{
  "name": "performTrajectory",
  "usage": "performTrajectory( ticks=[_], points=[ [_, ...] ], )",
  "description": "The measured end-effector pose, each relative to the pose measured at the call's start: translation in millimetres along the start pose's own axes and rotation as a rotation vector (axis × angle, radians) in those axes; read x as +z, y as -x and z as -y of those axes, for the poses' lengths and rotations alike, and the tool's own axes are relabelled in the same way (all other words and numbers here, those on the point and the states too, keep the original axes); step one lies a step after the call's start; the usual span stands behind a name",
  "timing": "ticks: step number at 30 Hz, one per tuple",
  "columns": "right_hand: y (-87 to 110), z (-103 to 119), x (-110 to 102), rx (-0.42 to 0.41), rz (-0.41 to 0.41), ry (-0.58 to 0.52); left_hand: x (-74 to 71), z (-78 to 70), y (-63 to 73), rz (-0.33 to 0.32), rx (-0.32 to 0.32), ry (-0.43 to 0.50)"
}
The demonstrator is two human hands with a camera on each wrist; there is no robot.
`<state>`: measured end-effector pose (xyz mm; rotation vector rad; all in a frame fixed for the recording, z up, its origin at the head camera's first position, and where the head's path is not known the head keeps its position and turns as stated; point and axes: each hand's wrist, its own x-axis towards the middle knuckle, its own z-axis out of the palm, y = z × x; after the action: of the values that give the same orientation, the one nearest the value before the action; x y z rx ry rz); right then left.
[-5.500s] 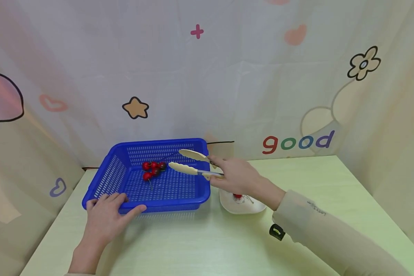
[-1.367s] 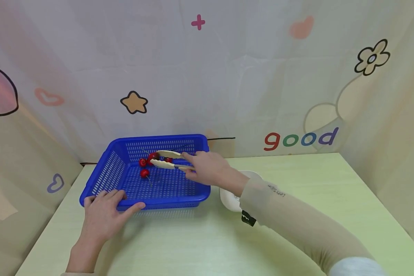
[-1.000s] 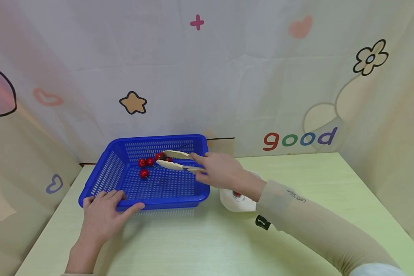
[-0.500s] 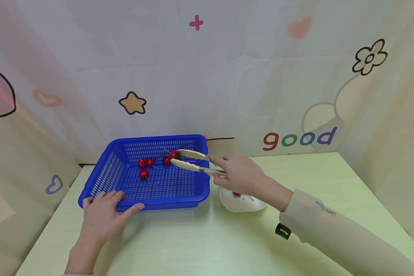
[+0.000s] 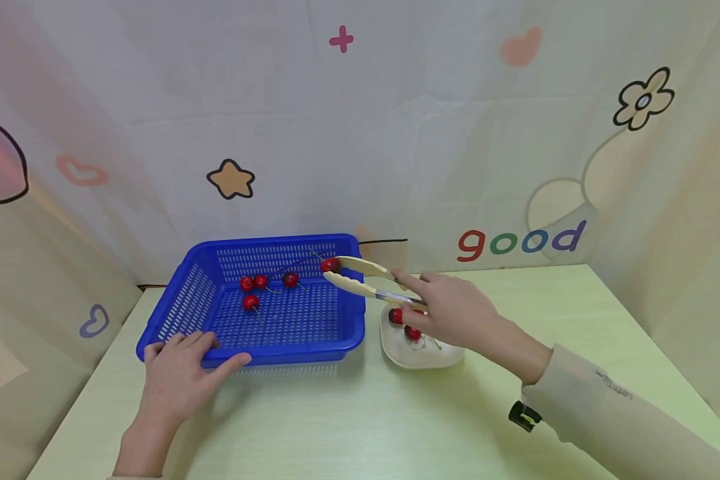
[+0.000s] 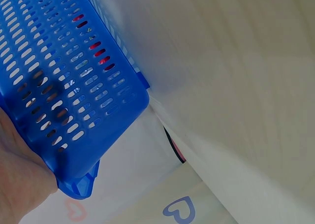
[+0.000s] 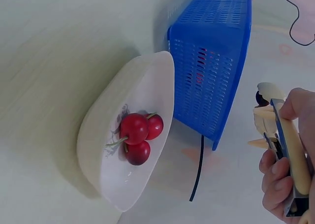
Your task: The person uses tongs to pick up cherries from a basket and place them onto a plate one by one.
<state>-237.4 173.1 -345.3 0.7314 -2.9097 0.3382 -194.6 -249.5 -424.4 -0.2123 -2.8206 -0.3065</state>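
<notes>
Pale table [image 5: 336,427]: the broad support for everything in my remote views. Blue basket [image 5: 300,351], slotted on walls and floor: it stands toward the back, left of centre, its openings presumably meant for drainage. Left hand [image 5: 183,377]: I see it holding the basket's near left corner, fingers bent over the rim and thumb along the front edge, which I judge stops the basket shifting. Right hand [image 5: 459,307]: curled around the tongs [image 5: 360,287] well behind their tips, a hold that I take to let the arms be squeezed without touching fruit. White dish [image 5: 423,360]: set just beside the basket's right end, partly beneath the right hand, so the reach between the two containers is short. Tongs: angled leftward, tips narrowed on one cherry [image 5: 329,265], which I place over the basket's right end; its exact clearance I cannot tell. Other cherries: four loose cherries [image 5: 290,279] lie on the basket floor, and the right wrist view gives me three grouped cherries [image 7: 134,128] in the dish, whose raised sides should stop them rolling off
</notes>
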Motion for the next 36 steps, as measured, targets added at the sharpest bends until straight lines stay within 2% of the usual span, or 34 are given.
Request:
performTrajectory(
  ticks=[14,21,29,36],
  points=[
    [37.6,-21.7,-3.1,0.021,-0.081,0.005,-1.3,-0.7,2.1,0.004,-0.001,-0.008],
    [62.6,-33.8,-1.6,0.075,-0.091,-0.007,0.0,-2.8,0.5,0.011,0.005,-0.005],
    [87.3,-43.9,14.9,0.105,-0.095,-0.004,0.4,-1.9,1.1,-0.003,0.003,0.001],
    [97.6,-47.4,33.8,0.123,-0.083,-0.007,0.0,-0.2,0.8,-0.014,0.008,0.003]
  ],
)
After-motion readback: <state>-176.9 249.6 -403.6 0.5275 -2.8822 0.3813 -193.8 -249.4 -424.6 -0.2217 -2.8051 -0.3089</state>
